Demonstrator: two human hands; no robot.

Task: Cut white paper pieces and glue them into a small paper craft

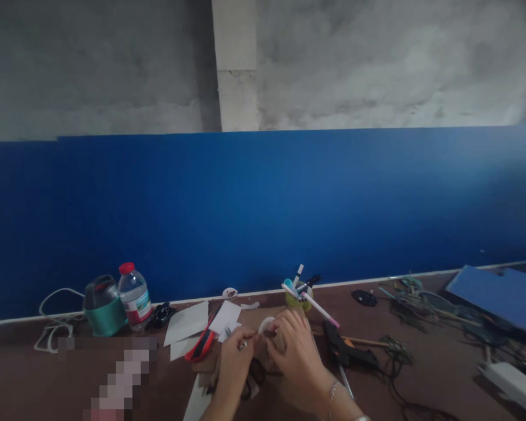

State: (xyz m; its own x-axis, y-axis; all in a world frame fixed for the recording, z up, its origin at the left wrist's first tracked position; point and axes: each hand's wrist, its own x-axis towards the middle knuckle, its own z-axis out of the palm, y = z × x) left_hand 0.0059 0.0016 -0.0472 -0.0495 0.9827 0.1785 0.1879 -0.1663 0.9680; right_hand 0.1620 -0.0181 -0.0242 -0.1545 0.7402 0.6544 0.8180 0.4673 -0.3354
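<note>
My left hand (235, 361) is closed, thumb and index finger pinched at a small piece that I cannot make out. Right beside it, my right hand (296, 346) is closed with bent fingers on a small white round piece (266, 325), partly hidden by the fingers. Brown cardboard (251, 317) lies beneath and behind both hands. Dark loops like scissor handles (258, 371) show below, between the wrists. A red utility knife (200, 348) rests left of my left hand, by white paper sheets (186, 323).
Behind my right hand stands a yellow-green cup (294, 302) of markers. A black glue gun (347, 349) with its cord lies to the right, near dried stems (397, 349) and a white power strip (515, 386). At left are a red-capped bottle (135, 298) and a teal container (105, 316).
</note>
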